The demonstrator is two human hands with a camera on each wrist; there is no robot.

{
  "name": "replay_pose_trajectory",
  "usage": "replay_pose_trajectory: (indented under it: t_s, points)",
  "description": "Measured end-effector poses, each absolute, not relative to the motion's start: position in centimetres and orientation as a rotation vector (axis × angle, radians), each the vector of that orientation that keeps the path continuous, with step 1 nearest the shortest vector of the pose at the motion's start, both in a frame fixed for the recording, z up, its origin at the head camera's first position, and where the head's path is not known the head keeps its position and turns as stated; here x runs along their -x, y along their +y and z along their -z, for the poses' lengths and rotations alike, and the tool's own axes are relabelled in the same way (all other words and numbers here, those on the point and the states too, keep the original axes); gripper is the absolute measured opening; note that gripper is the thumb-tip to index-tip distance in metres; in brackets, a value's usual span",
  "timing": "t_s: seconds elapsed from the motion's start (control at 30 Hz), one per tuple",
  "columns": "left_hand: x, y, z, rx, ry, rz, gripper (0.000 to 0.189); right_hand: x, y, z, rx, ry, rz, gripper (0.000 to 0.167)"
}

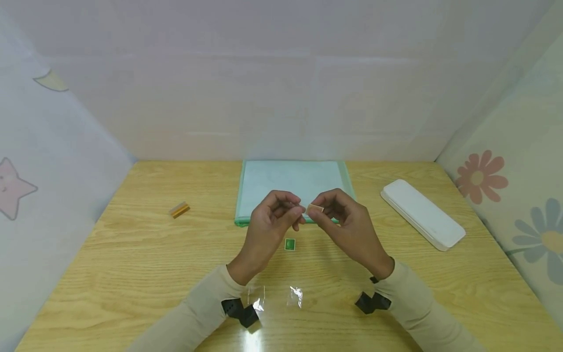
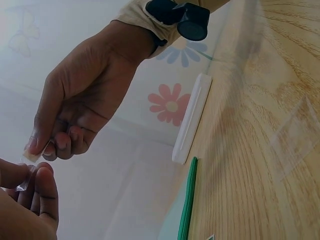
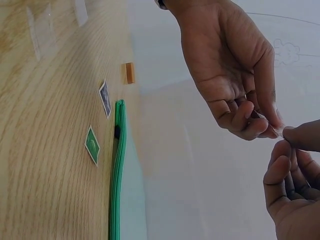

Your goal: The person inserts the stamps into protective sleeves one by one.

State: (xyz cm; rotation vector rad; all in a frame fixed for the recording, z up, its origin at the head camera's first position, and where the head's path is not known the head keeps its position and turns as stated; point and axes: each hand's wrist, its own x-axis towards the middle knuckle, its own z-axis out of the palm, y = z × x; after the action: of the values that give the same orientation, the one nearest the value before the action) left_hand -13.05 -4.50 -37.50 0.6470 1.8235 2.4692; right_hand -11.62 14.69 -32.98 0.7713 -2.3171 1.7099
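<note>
In the head view both hands meet in front of the green-edged folder (image 1: 294, 181). My right hand (image 1: 345, 215) pinches a small pale stamp-like piece (image 1: 315, 208) between thumb and forefinger. My left hand (image 1: 274, 222) has thumb and fingers closed on a small clear plastic sleeve (image 2: 26, 180), best seen in the left wrist view, right beside that piece. Below the hands a green stamp (image 1: 290, 244) with a white border lies on the table. The right wrist view also shows a dark greyish stamp (image 3: 105, 99) near it, hidden in the head view.
Two clear plastic pieces lie near the front of the wooden table (image 1: 176, 274), one being a shiny sleeve (image 1: 295, 296). At the left is a small orange-brown item (image 1: 180, 210). A white case (image 1: 422, 214) lies at the right. Cloth walls surround the table's back and sides.
</note>
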Motion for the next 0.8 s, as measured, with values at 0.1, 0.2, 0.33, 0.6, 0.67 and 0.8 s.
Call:
replay_pose_trajectory:
  t_s: [0.1, 0.2, 0.33, 0.6, 0.67, 0.8]
  points:
    - [13.0, -4.5, 37.5, -0.657, 1.841, -2.47, 0.023, 12.1, 15.0, 33.8, -0.76, -2.348, -1.689, 0.017]
    - [12.9, -4.6, 37.4, -0.661, 1.848, -2.471, 0.022, 12.5, 15.3, 34.7, -0.764, -2.367, -1.671, 0.018]
    - [12.8, -4.6, 37.3, -0.67, 1.859, -2.473, 0.021, 12.7, 15.4, 35.1, -0.774, -2.374, -1.661, 0.019]
    - [12.7, -4.6, 37.3, -0.71, 1.904, -2.463, 0.021, 12.5, 15.3, 35.0, -0.794, -2.358, -1.658, 0.019]
    - [12.7, -4.6, 37.4, -0.713, 1.906, -2.462, 0.021, 12.4, 15.3, 35.0, -0.806, -2.354, -1.64, 0.019]
    - [12.7, -4.7, 37.5, -0.719, 1.905, -2.467, 0.021, 12.4, 15.3, 35.0, -0.823, -2.346, -1.615, 0.019]
